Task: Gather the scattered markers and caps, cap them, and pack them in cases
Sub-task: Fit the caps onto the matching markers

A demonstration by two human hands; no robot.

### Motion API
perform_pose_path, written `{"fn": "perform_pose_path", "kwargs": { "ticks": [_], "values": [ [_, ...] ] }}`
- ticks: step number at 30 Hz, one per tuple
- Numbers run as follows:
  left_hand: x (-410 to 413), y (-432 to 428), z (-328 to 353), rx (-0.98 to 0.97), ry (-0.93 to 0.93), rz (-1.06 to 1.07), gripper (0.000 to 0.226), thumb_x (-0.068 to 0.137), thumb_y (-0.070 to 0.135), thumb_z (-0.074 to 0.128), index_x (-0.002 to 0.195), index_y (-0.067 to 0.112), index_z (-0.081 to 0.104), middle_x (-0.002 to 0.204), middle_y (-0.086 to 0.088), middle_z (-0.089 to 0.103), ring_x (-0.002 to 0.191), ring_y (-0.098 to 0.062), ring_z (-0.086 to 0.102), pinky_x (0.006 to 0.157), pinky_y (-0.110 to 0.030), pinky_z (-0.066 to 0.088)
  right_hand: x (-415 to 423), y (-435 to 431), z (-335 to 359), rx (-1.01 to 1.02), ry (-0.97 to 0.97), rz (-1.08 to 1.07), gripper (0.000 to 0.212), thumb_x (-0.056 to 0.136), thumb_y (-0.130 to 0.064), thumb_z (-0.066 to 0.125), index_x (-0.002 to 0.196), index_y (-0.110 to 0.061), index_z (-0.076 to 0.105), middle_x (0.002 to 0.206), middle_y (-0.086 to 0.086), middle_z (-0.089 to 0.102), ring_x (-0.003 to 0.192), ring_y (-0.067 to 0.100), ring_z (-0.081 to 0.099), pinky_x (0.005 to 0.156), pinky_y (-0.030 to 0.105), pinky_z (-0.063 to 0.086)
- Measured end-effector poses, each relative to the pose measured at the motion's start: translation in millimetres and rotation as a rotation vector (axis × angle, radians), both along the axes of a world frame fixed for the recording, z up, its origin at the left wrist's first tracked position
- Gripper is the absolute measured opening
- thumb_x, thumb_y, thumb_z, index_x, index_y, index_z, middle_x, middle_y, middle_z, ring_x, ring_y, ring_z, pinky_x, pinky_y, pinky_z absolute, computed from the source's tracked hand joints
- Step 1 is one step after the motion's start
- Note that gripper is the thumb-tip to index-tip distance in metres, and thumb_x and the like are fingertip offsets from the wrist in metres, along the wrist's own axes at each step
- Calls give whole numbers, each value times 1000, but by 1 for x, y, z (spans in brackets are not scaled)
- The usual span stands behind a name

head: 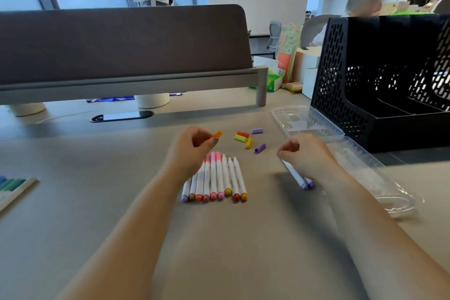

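Setting: office table (73,202), grey, backed by a dark partition screen (121,44); a black mesh file rack (341,80) is stood at the far right.
Left hand (187,153): held over the far end of the marker row; an orange cap (217,134) is pinched at the tips of its fingers (201,132).
Right hand (306,156): fingers are curled round two white markers (295,175), purple ends pointed at the near edge.
Marker row (219,182): nine markers are laid side by side on the table between the hands, coloured ends nearest.
Loose caps (241,136): red, yellow and purple, scattered on the table just beyond the row.
Clear case (365,165): laid open on the table beside the right hand, near the rack.
Second case (14,190): blue and green markers are seen in it at the left edge.
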State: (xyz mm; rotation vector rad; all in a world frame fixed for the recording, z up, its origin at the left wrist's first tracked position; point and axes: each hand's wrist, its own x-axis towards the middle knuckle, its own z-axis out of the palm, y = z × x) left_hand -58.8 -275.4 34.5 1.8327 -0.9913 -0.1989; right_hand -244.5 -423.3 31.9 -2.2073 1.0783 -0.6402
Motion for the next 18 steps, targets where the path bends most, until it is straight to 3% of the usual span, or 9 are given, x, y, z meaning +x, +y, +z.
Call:
{"fn": "perform_pose_path", "kwargs": {
  "ticks": [6, 10, 14, 18],
  "values": [
    [-2, 30, -13, -97, 86, 64, 7, 85, 24, 69, 89, 21, 64, 88, 3, 68, 86, -11, 63, 72, -16, 46, 25, 37, -10, 26, -25, 178, 7, 86, -24, 68, 81, -27, 67, 83, -13, 62, 80, 6, 56, 64, 18, 40],
    [-9, 29, -12, -65, 145, 3, 7, 82, 25, 72, 79, 27, 66, 80, 6, 69, 77, -6, 61, 65, -15, 41, 29, 46, -11, 50, 41, 248, 3, 88, -25, 67, 85, -27, 66, 83, -11, 62, 77, 1, 53, 62, 12, 35],
    [-11, 28, -10, -42, 147, -36, 7, 80, 29, 74, 75, 29, 69, 73, 11, 68, 72, -2, 61, 64, -15, 42, 29, 46, -11, 114, 19, 243, 1, 87, -26, 68, 87, -27, 68, 86, -9, 66, 83, 6, 59, 66, 14, 41],
    [-13, 28, -10, 6, 92, -90, 8, 83, 25, 71, 80, 32, 70, 79, 13, 69, 80, -4, 63, 71, -18, 46, 29, 47, -10, 124, 59, 248, 6, 87, -29, 68, 92, -26, 68, 88, -8, 66, 83, 5, 59, 64, 15, 41]
  ]
}}
